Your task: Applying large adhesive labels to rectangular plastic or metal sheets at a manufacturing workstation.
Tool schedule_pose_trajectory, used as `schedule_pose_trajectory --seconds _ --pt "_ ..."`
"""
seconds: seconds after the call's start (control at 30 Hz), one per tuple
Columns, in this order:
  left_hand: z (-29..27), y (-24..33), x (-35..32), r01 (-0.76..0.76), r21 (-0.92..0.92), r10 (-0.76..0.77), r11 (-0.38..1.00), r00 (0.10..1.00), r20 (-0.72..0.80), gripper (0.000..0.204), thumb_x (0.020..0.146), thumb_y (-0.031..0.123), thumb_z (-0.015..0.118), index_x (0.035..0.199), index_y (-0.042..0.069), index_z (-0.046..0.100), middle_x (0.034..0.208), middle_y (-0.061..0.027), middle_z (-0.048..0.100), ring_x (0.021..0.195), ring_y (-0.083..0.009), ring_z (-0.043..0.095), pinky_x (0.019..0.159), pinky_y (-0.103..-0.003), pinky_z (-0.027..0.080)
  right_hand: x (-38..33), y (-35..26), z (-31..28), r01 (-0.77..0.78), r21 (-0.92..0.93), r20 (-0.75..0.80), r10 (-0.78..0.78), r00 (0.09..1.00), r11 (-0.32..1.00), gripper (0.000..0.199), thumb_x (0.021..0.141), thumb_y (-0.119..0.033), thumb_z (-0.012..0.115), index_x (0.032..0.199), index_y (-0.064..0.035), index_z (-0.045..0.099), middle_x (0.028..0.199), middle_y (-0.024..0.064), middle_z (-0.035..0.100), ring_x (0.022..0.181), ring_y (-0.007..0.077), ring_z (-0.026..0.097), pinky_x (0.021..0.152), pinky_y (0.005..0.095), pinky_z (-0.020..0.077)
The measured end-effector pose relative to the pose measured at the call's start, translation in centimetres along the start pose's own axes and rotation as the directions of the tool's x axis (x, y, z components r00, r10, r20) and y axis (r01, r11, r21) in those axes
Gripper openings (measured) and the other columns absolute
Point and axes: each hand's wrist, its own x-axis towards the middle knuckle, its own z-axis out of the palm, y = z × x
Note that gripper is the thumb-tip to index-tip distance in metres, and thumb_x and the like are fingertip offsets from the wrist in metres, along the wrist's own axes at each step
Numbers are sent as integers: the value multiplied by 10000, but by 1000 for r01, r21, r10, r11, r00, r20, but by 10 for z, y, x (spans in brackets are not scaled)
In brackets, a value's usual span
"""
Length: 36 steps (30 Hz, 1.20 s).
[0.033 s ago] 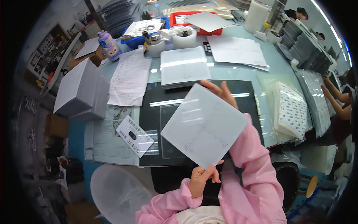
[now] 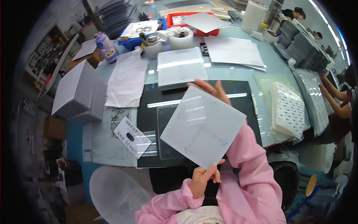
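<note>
Head view: I see no shift from the other frame, so the sheet stays up in both hands.

The square white sheet (image 2: 203,127) hangs tilted over the black mat (image 2: 149,112). My left hand (image 2: 204,178) pinches its 6 o'clock corner; my right hand (image 2: 212,90) backs the 12 o'clock edge, fingers spread. A stack of sheets (image 2: 180,68) lies at 11 o'clock.
</note>
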Motion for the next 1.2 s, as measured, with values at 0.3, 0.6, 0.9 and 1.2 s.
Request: schedule_pose_trajectory --seconds 0.3,0.6,0.9,1.2 --pt "44 -8 17 146 34 -150 989 950 273 374 1064 243 443 1200 -45 638 724 -47 630 641 -96 545 633 -232 445 34 32 -42 -109 363 350 -27 936 925 688 1011 -640 181 732 -95 497 698 58 440 648 200 509 659 358 522" --pt "30 9 10 -581 716 487 387 788 376 84 741 72 794 768 42 721 622 -66 630 552 -214 581 501 -305 454 22 9 -41 -80 420 110 37 993 904 671 1031 -607 151 597 -127 331 572 4 292 493 127 331 412 246 370" --pt "32 19 25 -496 866 817 -68 470 334 364 627 163 873 923 130 663 639 48 498 604 -193 497 697 -380 372 24 24 -44 -123 406 199 44 979 906 689 1024 -619 165 601 -108 351 583 17 300 519 149 361 418 259 388" --pt "-11 77 27 -428 904 953 16 279 116 175 896 82 639 1050 -2 644 738 -107 589 533 -252 497 542 -356 392 10 26 -2 61 -743 -243 -354 903 666 508 984 -556 522 809 -82 582 638 -57 452 597 69 446 528 250 376"
